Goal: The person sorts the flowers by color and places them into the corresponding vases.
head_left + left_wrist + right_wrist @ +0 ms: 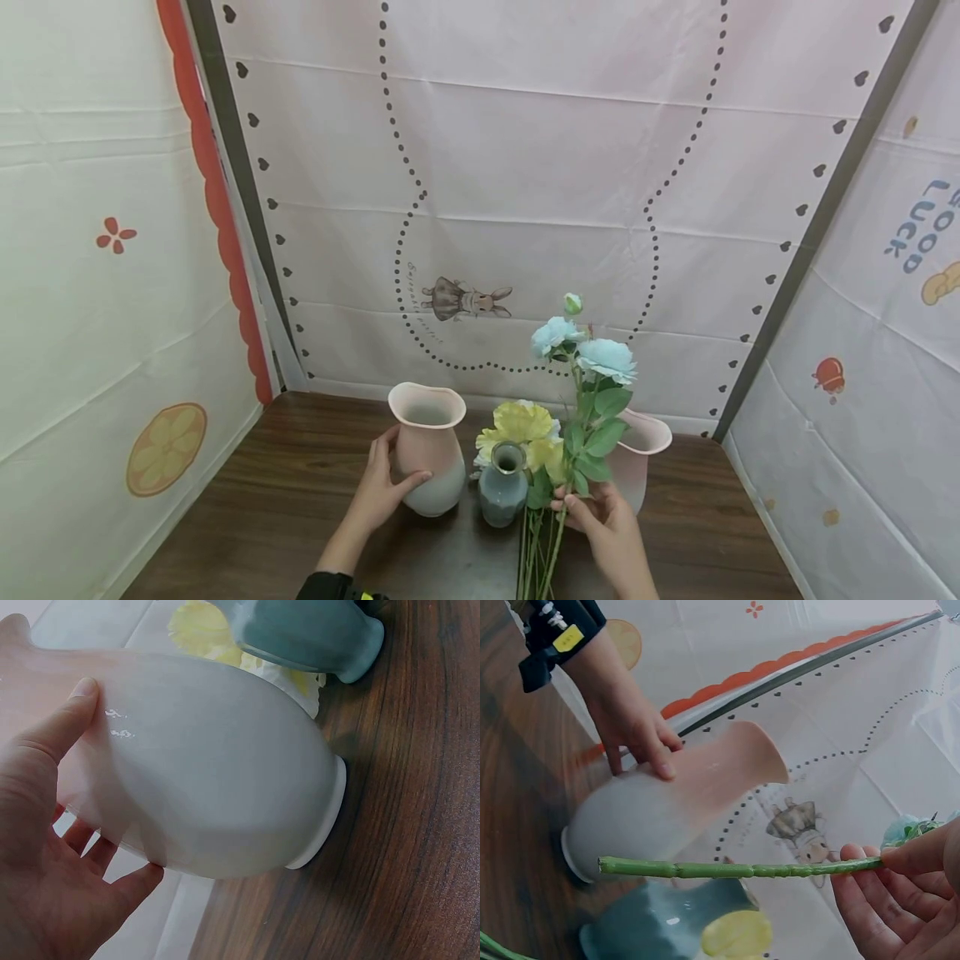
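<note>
My left hand [378,490] grips a pink-and-white vase [431,462] by its side, the thumb across the near face and the fingers round the far side. The vase stands upright on the table. With thumb and fingers, my right hand [609,527] pinches the green stem [742,869] of a light blue artificial flower [606,360], held upright with its blooms at the top. In the right wrist view the stem's cut end points toward the vase. Between the hands stands a small blue-grey vase [504,493], with yellow flowers [522,422] behind and beside it.
A second pink vase [645,433] stands behind my right hand, partly hidden by leaves. Several loose green stems [528,558] run toward the near side of the dark wooden table [255,508]. Printed cloth [540,158] walls the table in at the back and both sides.
</note>
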Motion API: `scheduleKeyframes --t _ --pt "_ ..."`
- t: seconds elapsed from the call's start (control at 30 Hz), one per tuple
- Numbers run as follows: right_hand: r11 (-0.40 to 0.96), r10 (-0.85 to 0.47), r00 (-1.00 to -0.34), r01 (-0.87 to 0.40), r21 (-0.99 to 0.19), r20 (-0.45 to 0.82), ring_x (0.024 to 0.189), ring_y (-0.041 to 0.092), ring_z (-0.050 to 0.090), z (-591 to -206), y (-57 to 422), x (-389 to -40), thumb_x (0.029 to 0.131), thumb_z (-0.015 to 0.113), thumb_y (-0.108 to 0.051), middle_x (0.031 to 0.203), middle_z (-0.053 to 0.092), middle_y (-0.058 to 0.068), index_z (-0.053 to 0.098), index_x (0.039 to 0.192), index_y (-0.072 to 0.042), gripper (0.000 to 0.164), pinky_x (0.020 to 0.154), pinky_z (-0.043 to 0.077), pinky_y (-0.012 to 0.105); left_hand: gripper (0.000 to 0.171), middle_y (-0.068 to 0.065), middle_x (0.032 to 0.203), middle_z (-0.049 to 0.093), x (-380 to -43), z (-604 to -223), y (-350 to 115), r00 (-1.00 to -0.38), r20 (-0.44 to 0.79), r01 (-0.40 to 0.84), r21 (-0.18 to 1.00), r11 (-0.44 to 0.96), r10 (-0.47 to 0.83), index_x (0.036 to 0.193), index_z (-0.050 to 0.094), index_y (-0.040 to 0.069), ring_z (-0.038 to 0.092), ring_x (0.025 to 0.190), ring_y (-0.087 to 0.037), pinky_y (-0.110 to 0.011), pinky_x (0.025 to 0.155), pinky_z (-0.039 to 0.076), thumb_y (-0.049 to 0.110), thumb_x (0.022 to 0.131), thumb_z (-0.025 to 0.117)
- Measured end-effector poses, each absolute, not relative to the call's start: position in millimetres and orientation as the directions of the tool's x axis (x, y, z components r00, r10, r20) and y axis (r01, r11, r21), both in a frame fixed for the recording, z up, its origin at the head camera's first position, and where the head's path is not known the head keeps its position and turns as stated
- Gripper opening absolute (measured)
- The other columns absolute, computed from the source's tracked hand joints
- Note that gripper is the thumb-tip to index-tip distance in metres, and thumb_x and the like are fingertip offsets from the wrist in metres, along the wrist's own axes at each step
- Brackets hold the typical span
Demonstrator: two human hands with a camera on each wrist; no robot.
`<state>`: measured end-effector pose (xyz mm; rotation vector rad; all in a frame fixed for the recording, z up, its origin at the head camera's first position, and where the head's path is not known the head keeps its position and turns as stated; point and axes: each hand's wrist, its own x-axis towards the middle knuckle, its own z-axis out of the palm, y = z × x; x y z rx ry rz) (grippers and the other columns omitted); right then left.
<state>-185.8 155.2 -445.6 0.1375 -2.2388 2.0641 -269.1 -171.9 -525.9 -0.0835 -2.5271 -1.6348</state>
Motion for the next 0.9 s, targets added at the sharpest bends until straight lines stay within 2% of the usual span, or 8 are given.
scheduleKeyframes --t 0.23,0.33,0.8,0.9 --pt "0.080 -0.002 -0.976 -0.219 -0.972 0.220 0.085 0.003 0.071 -435.0 165.4 -191.7 0.098 0.059 -0.004 0.096 0.070 -0.006 0.049 0.131 0.012 0.038 0.074 0.063 0.023 0.100 -0.020 0.159 0.020 -269.7 -525.9 -172.6 -0.992 0.117 0.092 0.902 0.422 -0.034 0.156 0.014 0.012 0.024 0.150 -0.044 -0.062 0.121 0.028 0.044 0.085 0.077" --pt "0.073 -0.002 -0.965 -0.262 -0.962 0.262 0.086 0.003 0.071 -430.4 168.0 -194.9 0.098 0.059 -0.003 0.094 0.070 -0.010 0.050 0.129 0.014 0.036 0.075 0.063 0.022 0.100 -0.020 0.159 0.020 -268.9 -525.6 -173.1 -0.993 0.111 0.084 0.900 0.427 -0.039 0.156 0.014 0.012 0.024 0.150 -0.044 -0.062 0.121 0.027 0.044 0.085 0.077" --pt "0.115 0.078 -0.945 -0.307 -0.945 0.317 0.087 0.002 0.071 -405.2 180.7 -211.8 0.099 0.058 -0.003 0.093 0.071 -0.010 0.052 0.126 0.012 0.031 0.077 0.062 0.019 0.100 -0.019 0.158 0.023 -267.9 -528.2 -171.5 -0.990 0.132 0.097 0.901 0.422 -0.054 0.156 0.016 0.011 0.027 0.148 -0.043 -0.064 0.120 0.029 0.043 0.084 0.078" --pt "0.136 0.103 -0.943 -0.302 -0.944 0.317 0.089 -0.001 0.070 -400.1 185.0 -214.8 0.099 0.058 -0.003 0.096 0.070 -0.014 0.051 0.129 0.010 0.033 0.077 0.062 0.019 0.100 -0.019 0.158 0.022 -268.3 -528.2 -171.8 -0.990 0.132 0.097 0.900 0.424 -0.054 0.156 0.017 0.011 0.027 0.148 -0.042 -0.064 0.120 0.029 0.043 0.084 0.078"
